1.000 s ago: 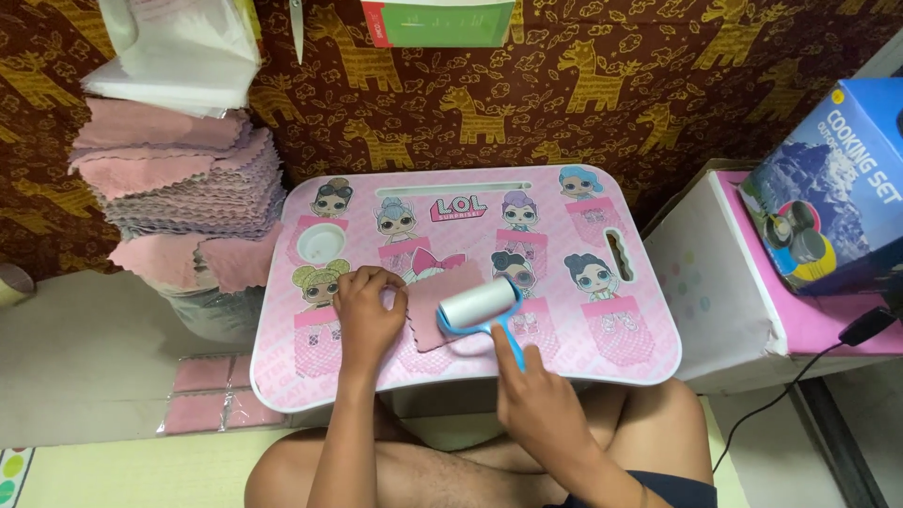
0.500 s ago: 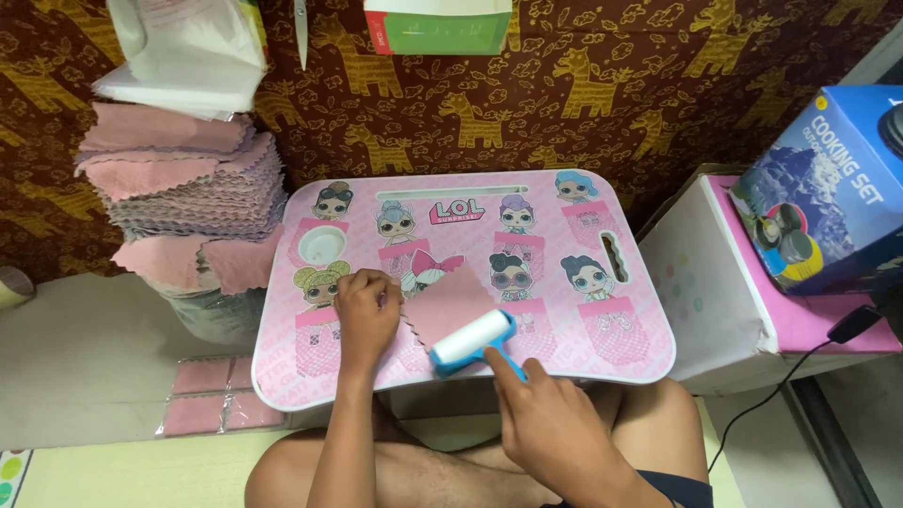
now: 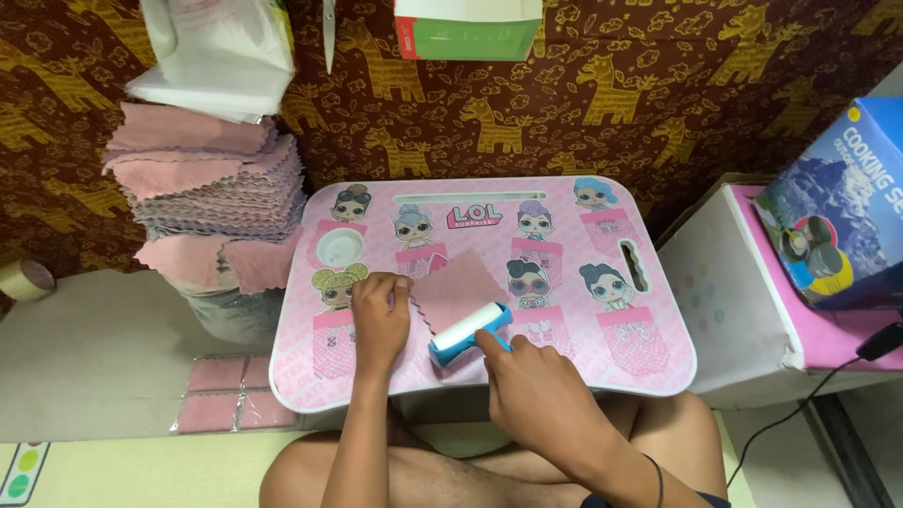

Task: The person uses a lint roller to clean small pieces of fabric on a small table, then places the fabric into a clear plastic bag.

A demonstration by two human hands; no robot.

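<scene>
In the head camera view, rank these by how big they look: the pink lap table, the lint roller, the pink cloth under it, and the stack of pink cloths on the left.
1. pink lap table
2. stack of pink cloths
3. pink cloth, partly hidden by the left hand
4. lint roller, held by the right hand

Pink cartoon-doll lap surface point(image 3: 602, 376), mid-frame.
On it lie a pink cloth square point(image 3: 456, 292) and a blue-handled white lint roller point(image 3: 467, 332), near its lower centre.
</scene>
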